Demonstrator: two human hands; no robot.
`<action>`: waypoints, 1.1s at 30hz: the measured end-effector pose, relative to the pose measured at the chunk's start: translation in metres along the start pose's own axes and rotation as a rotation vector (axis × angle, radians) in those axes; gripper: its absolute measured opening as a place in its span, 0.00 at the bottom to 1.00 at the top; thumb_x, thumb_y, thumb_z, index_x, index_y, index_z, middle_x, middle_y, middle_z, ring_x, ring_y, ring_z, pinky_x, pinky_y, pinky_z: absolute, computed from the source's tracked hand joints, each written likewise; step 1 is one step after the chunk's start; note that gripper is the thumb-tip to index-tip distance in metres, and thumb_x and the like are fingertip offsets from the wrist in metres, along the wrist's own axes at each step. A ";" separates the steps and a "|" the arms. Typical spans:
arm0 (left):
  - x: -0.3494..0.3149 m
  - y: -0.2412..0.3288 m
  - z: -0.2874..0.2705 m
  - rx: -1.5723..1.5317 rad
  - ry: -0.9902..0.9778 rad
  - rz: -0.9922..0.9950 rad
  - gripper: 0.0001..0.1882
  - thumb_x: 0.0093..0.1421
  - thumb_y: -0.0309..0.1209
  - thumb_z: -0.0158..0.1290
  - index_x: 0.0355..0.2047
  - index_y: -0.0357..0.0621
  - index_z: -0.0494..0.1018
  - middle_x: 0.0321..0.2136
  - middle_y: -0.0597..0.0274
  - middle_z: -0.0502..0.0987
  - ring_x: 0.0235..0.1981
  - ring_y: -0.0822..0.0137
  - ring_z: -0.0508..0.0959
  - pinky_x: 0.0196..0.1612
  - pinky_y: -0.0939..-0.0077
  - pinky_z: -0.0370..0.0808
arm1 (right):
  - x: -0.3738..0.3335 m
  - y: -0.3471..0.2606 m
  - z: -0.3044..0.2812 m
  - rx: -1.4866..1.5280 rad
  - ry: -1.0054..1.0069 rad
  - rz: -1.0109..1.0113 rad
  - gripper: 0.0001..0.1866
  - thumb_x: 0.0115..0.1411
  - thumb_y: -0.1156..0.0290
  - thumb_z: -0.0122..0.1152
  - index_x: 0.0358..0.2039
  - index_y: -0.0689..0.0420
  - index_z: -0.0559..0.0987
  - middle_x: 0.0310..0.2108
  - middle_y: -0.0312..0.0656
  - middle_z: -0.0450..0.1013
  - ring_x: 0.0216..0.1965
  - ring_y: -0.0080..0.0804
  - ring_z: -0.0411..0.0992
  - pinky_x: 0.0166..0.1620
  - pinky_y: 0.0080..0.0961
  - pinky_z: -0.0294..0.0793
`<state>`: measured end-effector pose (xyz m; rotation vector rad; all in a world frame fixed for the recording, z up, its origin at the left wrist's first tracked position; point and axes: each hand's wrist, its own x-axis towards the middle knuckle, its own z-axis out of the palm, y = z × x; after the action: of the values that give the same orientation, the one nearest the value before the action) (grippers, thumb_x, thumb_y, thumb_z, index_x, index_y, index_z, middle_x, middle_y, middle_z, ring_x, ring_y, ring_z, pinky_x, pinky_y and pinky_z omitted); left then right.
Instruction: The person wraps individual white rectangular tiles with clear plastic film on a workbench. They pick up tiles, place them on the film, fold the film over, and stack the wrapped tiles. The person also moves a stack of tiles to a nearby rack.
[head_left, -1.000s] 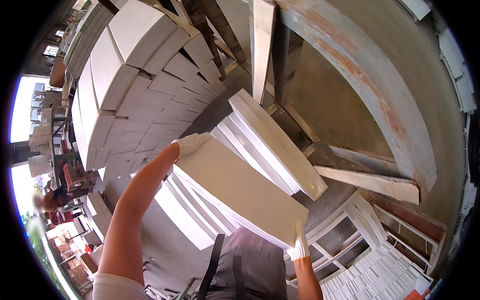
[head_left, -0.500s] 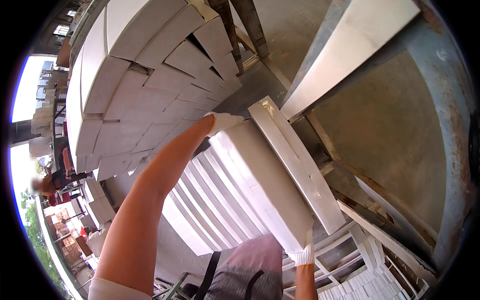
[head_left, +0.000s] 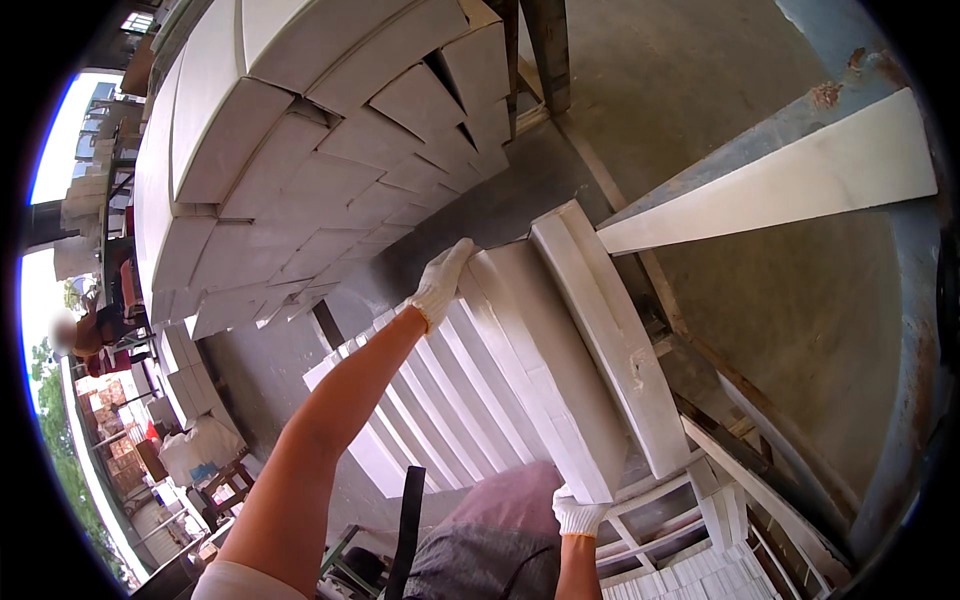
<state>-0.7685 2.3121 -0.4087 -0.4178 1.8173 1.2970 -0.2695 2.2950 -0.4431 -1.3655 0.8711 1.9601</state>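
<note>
A long white carton [head_left: 540,350] lies lengthwise between my hands, both in white knitted gloves. My left hand [head_left: 443,282] holds its far end, the fingers pressed together at the corner. My right hand [head_left: 580,512] grips the near end, its fingertips partly hidden by the carton. Close along the right side is a second long white carton [head_left: 612,340], with a narrow gap between the two. To the left, below my left forearm, several more white cartons [head_left: 430,385] form a slanting row. What supports the held carton underneath cannot be seen.
A tall stack of white cartons [head_left: 320,180] rises at the left. On the right stand a pale slanted beam [head_left: 780,175] and a rusty blue-grey metal frame [head_left: 905,400]. Rows of white pieces [head_left: 690,575] lie at the lower right. Another person [head_left: 90,325] is far left.
My left glove has shifted from over the carton's far edge to its left corner, showing more of the hand. The carton sits a little farther right in view. The whole view has turned slightly.
</note>
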 end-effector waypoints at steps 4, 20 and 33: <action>0.013 -0.025 0.015 -0.157 0.158 0.185 0.18 0.64 0.44 0.50 0.42 0.43 0.79 0.35 0.67 0.78 0.38 0.73 0.75 0.44 0.75 0.71 | -0.009 0.012 0.025 -0.094 0.216 -0.100 0.16 0.58 0.54 0.56 0.35 0.53 0.81 0.31 0.35 0.80 0.28 0.31 0.78 0.29 0.32 0.80; -0.001 -0.010 0.041 -0.293 0.318 0.161 0.18 0.64 0.44 0.51 0.34 0.40 0.78 0.30 0.64 0.77 0.32 0.71 0.73 0.39 0.73 0.71 | -0.018 -0.009 0.077 -3.176 -0.332 -0.631 0.20 0.54 0.57 0.52 0.45 0.48 0.79 0.45 0.41 0.77 0.47 0.44 0.73 0.53 0.41 0.70; 0.003 -0.020 0.035 -0.162 0.286 0.255 0.23 0.66 0.50 0.48 0.34 0.41 0.79 0.31 0.65 0.78 0.34 0.73 0.71 0.42 0.74 0.69 | -0.012 -0.018 0.067 -3.171 -0.343 -0.742 0.21 0.52 0.57 0.54 0.46 0.48 0.79 0.44 0.42 0.77 0.45 0.47 0.74 0.51 0.44 0.70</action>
<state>-0.7414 2.3361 -0.4275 -0.4915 2.0608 1.6358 -0.2895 2.3576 -0.4181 0.6532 2.3198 -0.6694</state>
